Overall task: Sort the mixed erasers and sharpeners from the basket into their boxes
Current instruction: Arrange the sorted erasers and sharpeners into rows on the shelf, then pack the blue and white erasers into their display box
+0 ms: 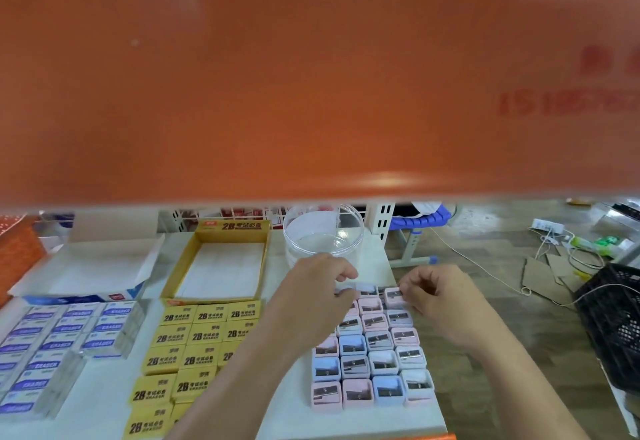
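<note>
Sharpener [393, 294] at right hand [437, 297] fingertips

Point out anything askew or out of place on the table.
The yellow erasers: top rows sit square, but the lowest ones near the front edge of the table are tilted and staggered. The sharpeners form a tidy grid. Nothing looks spilled or damaged.

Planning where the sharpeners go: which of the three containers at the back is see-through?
The round tub at the back right; the white box and yellow box are cardboard.
</note>
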`<state>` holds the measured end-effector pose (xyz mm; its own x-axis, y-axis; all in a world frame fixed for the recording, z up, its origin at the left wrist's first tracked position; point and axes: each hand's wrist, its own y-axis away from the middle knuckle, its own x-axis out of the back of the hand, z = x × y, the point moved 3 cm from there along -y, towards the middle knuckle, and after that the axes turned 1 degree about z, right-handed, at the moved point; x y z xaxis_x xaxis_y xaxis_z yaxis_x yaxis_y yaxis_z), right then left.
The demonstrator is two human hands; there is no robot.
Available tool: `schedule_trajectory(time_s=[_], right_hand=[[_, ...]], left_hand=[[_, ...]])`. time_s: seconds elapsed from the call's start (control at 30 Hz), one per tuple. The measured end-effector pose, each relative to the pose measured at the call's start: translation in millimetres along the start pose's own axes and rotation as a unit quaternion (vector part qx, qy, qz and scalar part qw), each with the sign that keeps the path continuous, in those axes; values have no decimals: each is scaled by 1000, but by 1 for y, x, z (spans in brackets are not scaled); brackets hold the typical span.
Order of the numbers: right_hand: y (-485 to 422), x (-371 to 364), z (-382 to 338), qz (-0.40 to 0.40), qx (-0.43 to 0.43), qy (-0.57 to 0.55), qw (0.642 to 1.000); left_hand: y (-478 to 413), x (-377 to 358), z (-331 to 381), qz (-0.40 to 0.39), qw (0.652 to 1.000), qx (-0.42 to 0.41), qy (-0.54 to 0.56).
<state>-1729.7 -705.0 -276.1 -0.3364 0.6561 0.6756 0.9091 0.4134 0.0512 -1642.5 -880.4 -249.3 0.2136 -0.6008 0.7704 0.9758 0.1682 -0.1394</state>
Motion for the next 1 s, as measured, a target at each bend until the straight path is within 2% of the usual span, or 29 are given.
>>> schedule_trajectory(time_s=[0.23, 0.7, 0.83, 0.93, 1.0], right_hand=[[-1, -5, -3, -11, 12, 43, 999], [9, -9, -5, -22, 17, 11, 1000], [10, -7, -9, 20, 26, 52, 998], [11, -11, -25, 84, 78, 126, 985], [15, -20, -43, 97, 122, 149, 976]], left_hand=[[9, 11, -15, 23, 999, 38, 10], [26, 17, -32, 39, 996, 80, 26], [31, 21, -34, 55, 996, 67, 14], [36, 28, -33, 75, 995, 49, -33], [43, 35, -31, 95, 992, 34, -72]])
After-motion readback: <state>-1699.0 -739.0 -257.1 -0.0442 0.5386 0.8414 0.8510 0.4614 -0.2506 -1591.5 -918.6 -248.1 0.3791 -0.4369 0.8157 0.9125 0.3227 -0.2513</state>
